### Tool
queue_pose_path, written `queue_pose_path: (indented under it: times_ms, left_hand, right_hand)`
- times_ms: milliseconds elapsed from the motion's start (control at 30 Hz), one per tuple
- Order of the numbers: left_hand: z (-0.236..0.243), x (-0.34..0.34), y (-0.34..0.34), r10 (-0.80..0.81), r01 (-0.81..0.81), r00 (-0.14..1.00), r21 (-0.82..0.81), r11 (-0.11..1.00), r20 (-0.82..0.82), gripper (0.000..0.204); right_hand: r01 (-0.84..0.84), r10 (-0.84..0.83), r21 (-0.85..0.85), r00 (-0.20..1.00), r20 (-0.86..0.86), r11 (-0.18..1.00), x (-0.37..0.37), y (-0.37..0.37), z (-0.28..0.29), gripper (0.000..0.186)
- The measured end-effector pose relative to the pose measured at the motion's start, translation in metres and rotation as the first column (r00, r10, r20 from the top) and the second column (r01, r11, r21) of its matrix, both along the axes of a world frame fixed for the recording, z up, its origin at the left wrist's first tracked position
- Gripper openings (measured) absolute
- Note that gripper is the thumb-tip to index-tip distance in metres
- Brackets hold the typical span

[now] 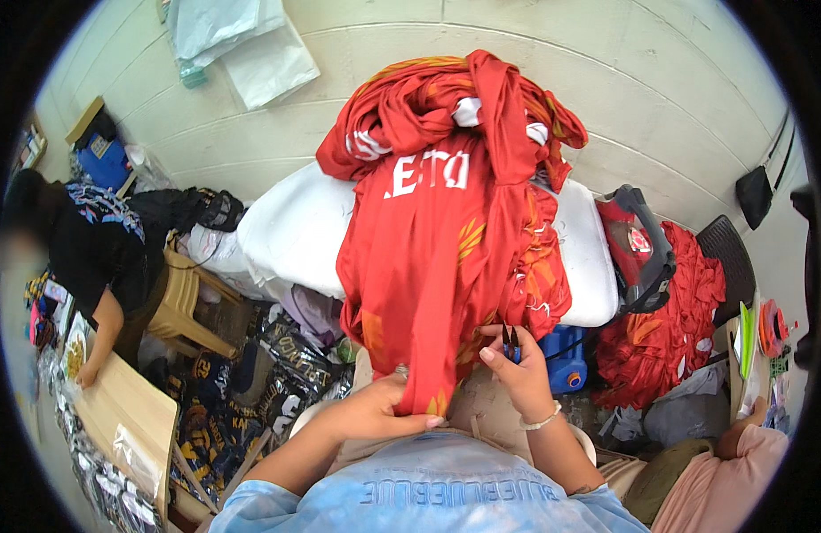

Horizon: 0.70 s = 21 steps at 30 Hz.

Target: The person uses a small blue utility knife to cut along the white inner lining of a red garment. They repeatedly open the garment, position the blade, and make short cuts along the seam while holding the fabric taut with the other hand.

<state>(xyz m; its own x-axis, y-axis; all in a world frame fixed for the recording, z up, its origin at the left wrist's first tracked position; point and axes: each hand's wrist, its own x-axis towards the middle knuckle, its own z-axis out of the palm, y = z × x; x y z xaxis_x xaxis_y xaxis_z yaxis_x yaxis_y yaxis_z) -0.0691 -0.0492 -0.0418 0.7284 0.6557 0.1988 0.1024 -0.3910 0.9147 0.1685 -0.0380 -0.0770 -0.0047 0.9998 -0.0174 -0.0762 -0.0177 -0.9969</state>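
Observation:
A heap of red jerseys (pixel 415 240) with white lettering and yellow-orange leaf patterns lies over a white padded board (pixel 295 226) and hangs toward my lap. My left hand (pixel 375 410) is closed on the lower edge of the hanging red jersey, with the thumb on top of the cloth. In my right hand (pixel 524 377) is a small pair of thread snips (pixel 511 345), dark blades pointing up and blue at the handle. The snips are beside the cloth, close to its right lower edge. My right fingertips are partly hidden near the fabric.
More red jerseys (pixel 654 329) are piled at right, beside a grey-and-red clear bag (pixel 637 249). A blue container (pixel 566 360) stands under the board. At left are a tan plastic chair (pixel 184 298), dark jerseys (pixel 215 426) and a co-worker (pixel 108 240) by a wooden table (pixel 130 404).

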Motion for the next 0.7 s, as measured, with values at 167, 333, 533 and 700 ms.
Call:
queue_pose_path:
  times_ms: [167,333,533,700]
  left_hand:
    - [0.006,-0.042,-0.027,0.173,-0.071,0.963,-0.426,0.902,0.206,0.022]
    - [0.007,-0.081,-0.022,0.615,-0.295,0.583,-0.567,0.769,0.531,0.055]
    - [-0.038,-0.069,-0.006,0.884,-0.77,0.446,0.563,0.299,0.141,0.037]
    - [-0.103,-0.04,-0.056,0.579,-0.348,0.674,0.495,0.796,-0.458,0.041]
  right_hand:
    - [-0.077,0.047,-0.158,0.982,-0.184,0.984,-0.021,-0.024,-0.03,0.035]
    - [-0.195,0.162,-0.262,0.977,-0.141,0.945,-0.024,-0.036,-0.048,0.034]
    - [-0.308,0.305,-0.35,0.95,-0.066,0.884,-0.029,-0.035,-0.05,0.033]
    - [-0.189,0.155,-0.394,0.981,-0.115,0.9,-0.019,-0.037,-0.053,0.028]
